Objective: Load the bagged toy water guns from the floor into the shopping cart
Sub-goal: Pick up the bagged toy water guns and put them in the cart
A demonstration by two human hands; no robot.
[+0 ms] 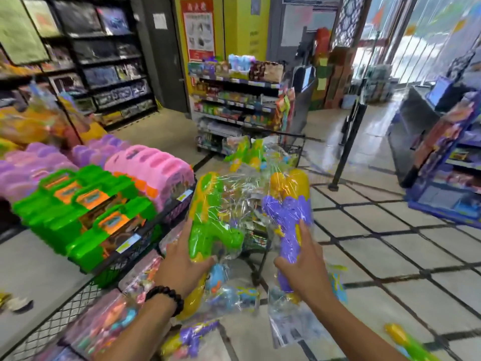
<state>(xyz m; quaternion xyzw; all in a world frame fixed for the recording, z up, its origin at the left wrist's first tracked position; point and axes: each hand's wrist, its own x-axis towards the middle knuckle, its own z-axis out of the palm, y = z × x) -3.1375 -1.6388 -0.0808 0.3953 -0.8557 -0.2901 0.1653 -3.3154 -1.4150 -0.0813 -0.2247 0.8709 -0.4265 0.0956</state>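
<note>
Green-and-yellow bagged water gun (208, 220) sits gripped in my left hand (179, 267); my right hand (304, 267) clutches a purple-and-yellow one (289, 212). Both guns are lifted, crinkly plastic glinting. Next, I judge, comes reaching forward to drop them into the shopping cart (295, 149) just beyond my hands.

Shopping cart (291, 149) stands ahead, holding bagged guns (247, 152); display bin (161, 220) left; more bags (234, 295) on floor (390, 243).
</note>
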